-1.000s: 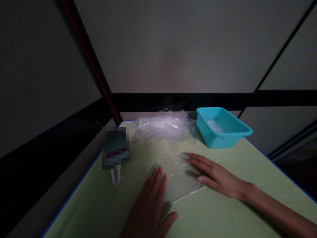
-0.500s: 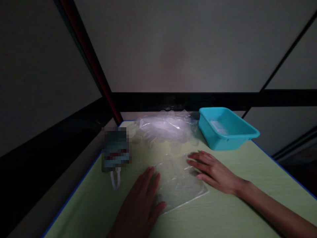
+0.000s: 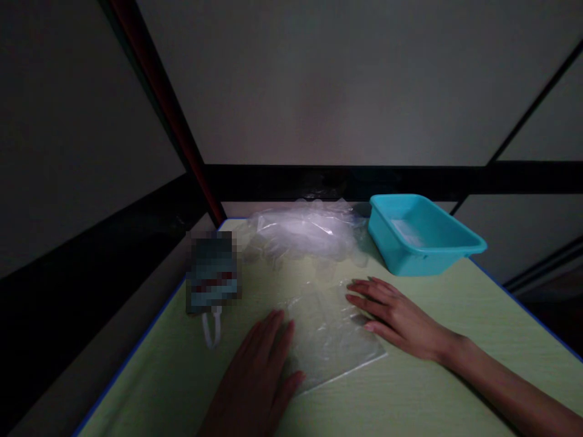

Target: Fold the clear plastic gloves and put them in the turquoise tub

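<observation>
A clear, flat plastic bag (image 3: 332, 340) lies on the table between my hands, its lower edge catching a line of light. My left hand (image 3: 262, 364) rests at the bag's left side, fingers stretched out and thumb apart. At the right side my right hand (image 3: 392, 315) lies palm down, fingertips on or beside the bag's edge. Neither hand grips anything. Behind the bag is a heap of thin, clear plastic pieces (image 3: 305, 233), crumpled and shiny, with rounded finger-like ends along its front.
A turquoise plastic basin (image 3: 423, 261) with a pale label inside stands at the back right. To the left lies a blurred-out object (image 3: 212, 267) with a white strap loop (image 3: 212, 328). The pale green table (image 3: 432, 394) has blue edges, with wall panels behind and to the left.
The view has shifted slightly, so the basin appears a little farther right. Both hands and the plastic bag stay almost where they were.
</observation>
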Available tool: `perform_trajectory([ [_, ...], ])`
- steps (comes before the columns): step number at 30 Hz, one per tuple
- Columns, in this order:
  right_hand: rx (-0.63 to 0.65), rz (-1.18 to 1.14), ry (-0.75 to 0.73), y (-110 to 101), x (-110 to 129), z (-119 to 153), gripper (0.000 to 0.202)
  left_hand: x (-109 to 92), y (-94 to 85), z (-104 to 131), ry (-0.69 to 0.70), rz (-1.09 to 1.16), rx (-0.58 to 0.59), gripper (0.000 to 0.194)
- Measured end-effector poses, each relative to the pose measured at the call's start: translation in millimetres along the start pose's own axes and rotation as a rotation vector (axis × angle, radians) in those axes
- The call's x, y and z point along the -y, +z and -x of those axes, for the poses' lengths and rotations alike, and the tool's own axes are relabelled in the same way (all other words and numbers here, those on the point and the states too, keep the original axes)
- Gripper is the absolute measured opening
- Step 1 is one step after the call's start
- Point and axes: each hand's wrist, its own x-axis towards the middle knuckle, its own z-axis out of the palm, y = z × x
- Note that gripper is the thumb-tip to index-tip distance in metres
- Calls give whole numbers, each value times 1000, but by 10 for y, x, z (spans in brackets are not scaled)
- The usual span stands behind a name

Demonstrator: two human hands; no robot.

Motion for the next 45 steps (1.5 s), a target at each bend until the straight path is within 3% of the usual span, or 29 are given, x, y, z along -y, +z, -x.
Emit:
perform_trajectory([
  [14,6,-14,-1,5,-8,-10,47,-22,29,-7,-17,10,7,51],
  [29,-43,18,-45,17,-15,15,45,-20,-7,-4,0,-21,-75,45],
  [45,-10,-20,-29,-15,26,1,39,-53,-32,-11,-5,14,-20,37],
])
